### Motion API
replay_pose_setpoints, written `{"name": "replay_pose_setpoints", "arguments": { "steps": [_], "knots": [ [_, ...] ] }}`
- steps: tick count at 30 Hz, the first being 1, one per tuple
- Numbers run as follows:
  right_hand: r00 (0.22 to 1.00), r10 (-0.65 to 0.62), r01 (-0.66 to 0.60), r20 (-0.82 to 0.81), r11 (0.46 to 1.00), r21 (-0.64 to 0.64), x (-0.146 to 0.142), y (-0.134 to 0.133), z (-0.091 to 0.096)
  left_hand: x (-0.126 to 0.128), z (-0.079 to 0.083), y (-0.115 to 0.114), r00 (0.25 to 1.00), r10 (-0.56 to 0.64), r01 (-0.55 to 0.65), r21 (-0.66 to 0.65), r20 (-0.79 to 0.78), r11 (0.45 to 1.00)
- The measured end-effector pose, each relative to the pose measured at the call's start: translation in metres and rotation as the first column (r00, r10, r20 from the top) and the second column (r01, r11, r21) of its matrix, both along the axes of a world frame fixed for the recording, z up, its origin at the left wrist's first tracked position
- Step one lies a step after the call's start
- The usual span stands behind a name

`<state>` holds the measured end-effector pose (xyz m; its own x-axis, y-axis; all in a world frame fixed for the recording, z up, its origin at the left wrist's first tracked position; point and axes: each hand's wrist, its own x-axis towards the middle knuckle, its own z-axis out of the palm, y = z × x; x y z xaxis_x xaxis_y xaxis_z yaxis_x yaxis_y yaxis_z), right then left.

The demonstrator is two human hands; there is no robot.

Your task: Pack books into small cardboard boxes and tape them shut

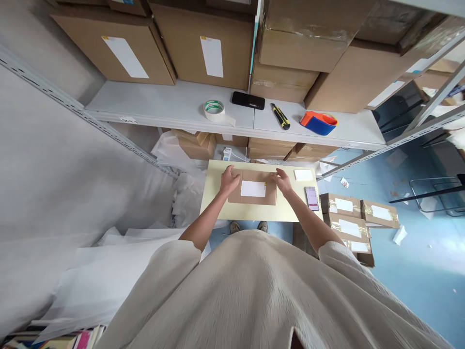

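A flat brown cardboard parcel (261, 198) with a white label (253, 188) lies on a small pale yellow table (218, 206). My left hand (228, 180) grips the parcel's left end, fingers curled over its edge. My right hand (281, 180) holds the far right corner in the same way. A white card (303, 175) and a phone (311, 198) lie on the table to the right of the parcel.
The white shelf (174, 104) behind carries a tape roll (214, 109), a black case (248, 100), a utility knife (280, 116), a red-blue tape dispenser (319, 122) and large cartons (119, 46). Taped labelled parcels (350, 218) are stacked on the blue floor at right. White wrapping sheets (109, 271) pile up at left.
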<state>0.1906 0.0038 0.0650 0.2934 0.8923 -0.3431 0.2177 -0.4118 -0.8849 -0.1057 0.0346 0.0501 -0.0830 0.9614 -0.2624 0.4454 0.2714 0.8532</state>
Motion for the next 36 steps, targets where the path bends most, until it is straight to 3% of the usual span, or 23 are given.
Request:
{"name": "replay_pose_setpoints", "arguments": {
  "steps": [4,8,13,17,19,21,24,26,30,36],
  "knots": [
    [0.998,-0.054,0.051,0.016,0.990,0.134,0.004,0.000,-0.004,0.007,-0.004,-0.006,0.997,0.024,-0.035,0.150,0.076,0.988],
    [0.994,-0.075,0.066,0.084,0.991,0.114,0.007,-0.013,-0.021,0.008,-0.015,-0.023,0.999,0.008,-0.014,0.141,0.044,0.990],
    [0.966,-0.017,0.010,0.259,0.999,0.030,0.011,-0.041,-0.048,0.000,-0.033,-0.049,0.995,-0.051,0.058,0.089,-0.081,0.994],
    [0.911,0.087,-0.079,0.403,0.996,-0.038,0.017,-0.053,-0.053,-0.007,-0.033,-0.051,0.943,-0.109,0.147,0.099,-0.315,0.984],
    [0.838,0.152,-0.153,0.524,0.987,-0.041,0.016,-0.052,-0.049,-0.006,-0.029,-0.046,0.885,-0.158,0.249,0.159,-0.438,0.955],
    [0.719,0.246,-0.294,0.650,0.955,-0.036,0.010,-0.047,-0.044,0.000,-0.025,-0.038,0.824,-0.263,0.417,0.223,-0.501,0.881],
    [0.521,0.410,-0.537,0.748,0.839,-0.086,-0.005,-0.038,-0.041,0.012,-0.027,-0.026,0.708,-0.456,0.639,0.215,-0.539,0.738],
    [0.416,0.488,-0.622,0.767,0.768,-0.151,-0.014,-0.035,-0.044,0.018,-0.033,-0.020,0.631,-0.530,0.710,0.147,-0.566,0.688],
    [0.305,0.537,-0.650,0.786,0.721,-0.240,-0.018,-0.033,-0.050,0.020,-0.045,-0.018,0.557,-0.560,0.743,0.066,-0.614,0.666],
    [0.263,0.567,-0.616,0.781,0.721,-0.317,-0.006,-0.037,-0.043,0.021,-0.045,-0.022,0.542,-0.538,0.726,0.038,-0.646,0.686]
  ]
}}
